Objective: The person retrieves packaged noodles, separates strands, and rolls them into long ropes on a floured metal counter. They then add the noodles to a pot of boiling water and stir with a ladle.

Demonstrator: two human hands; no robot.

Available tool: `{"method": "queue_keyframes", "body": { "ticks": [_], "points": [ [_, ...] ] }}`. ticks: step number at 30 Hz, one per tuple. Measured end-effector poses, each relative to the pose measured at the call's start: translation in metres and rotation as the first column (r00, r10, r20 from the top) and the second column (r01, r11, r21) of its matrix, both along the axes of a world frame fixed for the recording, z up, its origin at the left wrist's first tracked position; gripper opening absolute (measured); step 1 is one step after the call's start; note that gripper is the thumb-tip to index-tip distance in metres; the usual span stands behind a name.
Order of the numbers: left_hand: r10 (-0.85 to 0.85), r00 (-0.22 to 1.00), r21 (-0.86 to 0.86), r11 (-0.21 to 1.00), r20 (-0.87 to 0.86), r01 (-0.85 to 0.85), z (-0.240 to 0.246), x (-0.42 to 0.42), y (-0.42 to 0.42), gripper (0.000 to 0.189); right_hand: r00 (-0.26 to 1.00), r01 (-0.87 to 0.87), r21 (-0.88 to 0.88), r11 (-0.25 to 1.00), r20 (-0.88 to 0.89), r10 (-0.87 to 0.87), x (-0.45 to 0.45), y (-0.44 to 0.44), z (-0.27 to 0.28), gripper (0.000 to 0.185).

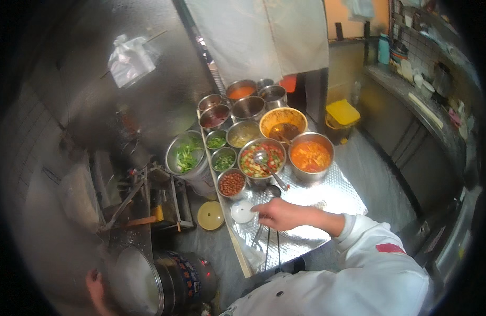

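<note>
My right hand (280, 213), in a white sleeve, hovers over a foil-covered table (310, 201). Its fingertips are at the edge of a small white dish (241, 211); whether they grip it I cannot tell. Dark long handles (272, 251) show below this hand, and a small ladle bowl (273, 191) lies just beyond it. Down at the left, my left hand (94, 282) is beside a large steaming pot (160, 284), blurred by steam, its fingers bent. Close to the right hand stand a metal pot of peanuts (232, 183) and a pot of chopped vegetables (254, 168) with a spoon (262, 158).
Farther back are a pot of orange-red stew (311, 156), an orange bowl of dark sauce (283, 126) and several other metal pots. A bucket of leafy greens (186, 156) stands left of the table. A yellow lid (210, 215) lies lower, beside the table edge.
</note>
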State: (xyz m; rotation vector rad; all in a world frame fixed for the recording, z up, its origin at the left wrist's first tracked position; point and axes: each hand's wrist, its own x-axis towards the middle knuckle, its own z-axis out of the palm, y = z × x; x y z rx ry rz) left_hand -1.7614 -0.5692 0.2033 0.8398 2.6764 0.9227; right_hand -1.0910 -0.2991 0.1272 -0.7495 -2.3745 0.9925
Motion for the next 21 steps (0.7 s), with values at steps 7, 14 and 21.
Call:
{"method": "queue_keyframes", "body": {
  "ticks": [7, 14, 21],
  "points": [
    [-0.471, 0.881, 0.265, 0.854, 0.031, 0.448, 0.032, 0.187, 0.135, 0.030, 0.928, 0.321, -0.314, 0.893, -0.082, -0.363, 0.117, -0.051, 0.006, 0.033],
    [-0.508, 0.861, 0.419, 0.780, -0.009, 0.465, 0.088, 0.328, 0.167, 0.025, 0.871, 0.356, -0.355, 0.864, -0.209, -0.445, 0.229, -0.037, 0.007, 0.035],
    [-0.577, 0.816, 0.391, 0.749, -0.011, 0.535, 0.078, 0.565, 0.207, 0.021, 0.851, 0.456, -0.336, 0.824, -0.105, -0.514, 0.459, -0.014, -0.014, 0.034]
  ]
}}
